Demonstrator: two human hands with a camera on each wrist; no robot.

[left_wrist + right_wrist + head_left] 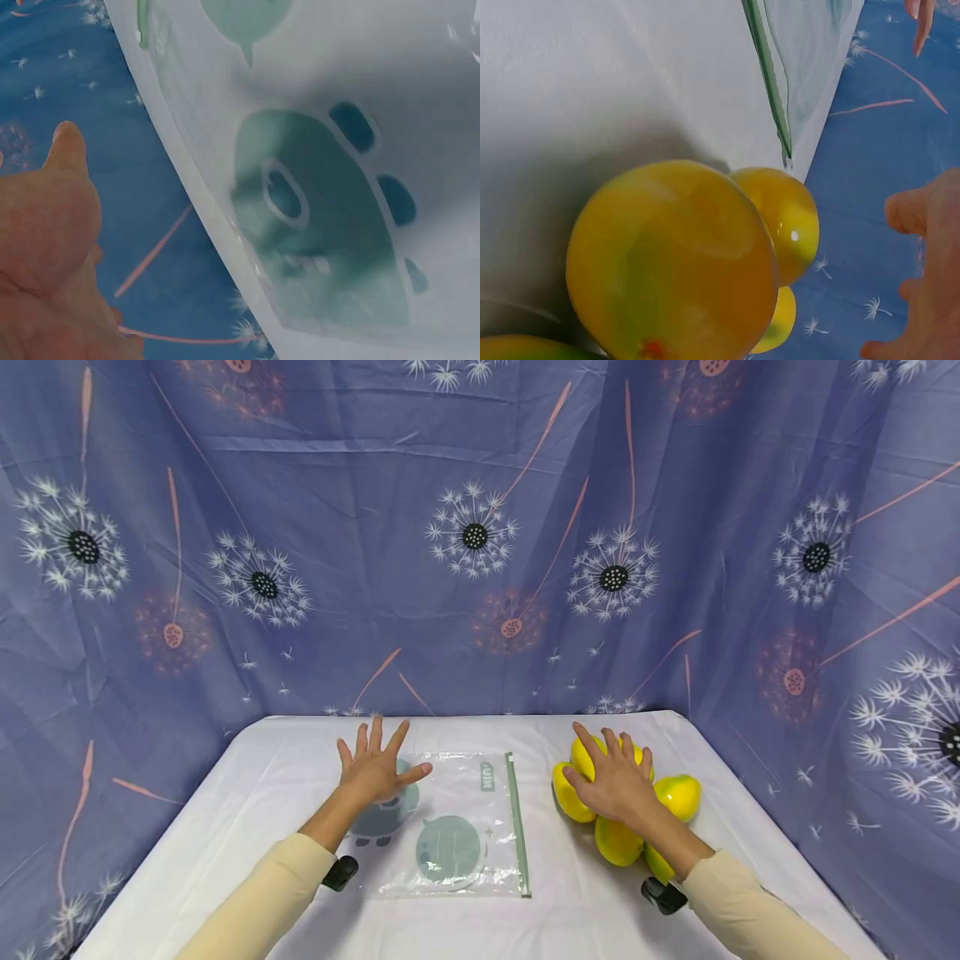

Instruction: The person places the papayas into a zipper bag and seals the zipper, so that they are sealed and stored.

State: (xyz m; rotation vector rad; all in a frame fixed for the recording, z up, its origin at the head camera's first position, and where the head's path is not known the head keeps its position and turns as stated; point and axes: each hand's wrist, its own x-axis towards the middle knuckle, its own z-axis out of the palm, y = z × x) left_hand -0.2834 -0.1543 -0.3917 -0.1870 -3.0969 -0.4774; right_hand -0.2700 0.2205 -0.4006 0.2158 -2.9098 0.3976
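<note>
My left hand [373,770] is spread out above a clear plastic zip bag [491,827] and holds nothing. The bag lies flat on the white table, printed with pale green cartoon figures, its green zip strip [518,827] on the right side. In the left wrist view, the thumb side of that hand [49,232] shows at the left, apart from the bag. Over a cluster of yellow fruits [679,796] hovers my right hand [617,787], its fingers spread. Green tinges mark the fruits, which look like mangoes. One large fruit [671,262] fills much of the right wrist view.
A white cloth covers the table [285,777]. Behind and beside it hangs a blue curtain [360,527] with a dandelion print. Small black devices [341,873] sit at both wrists. Bare white cloth separates the zip strip from the fruits.
</note>
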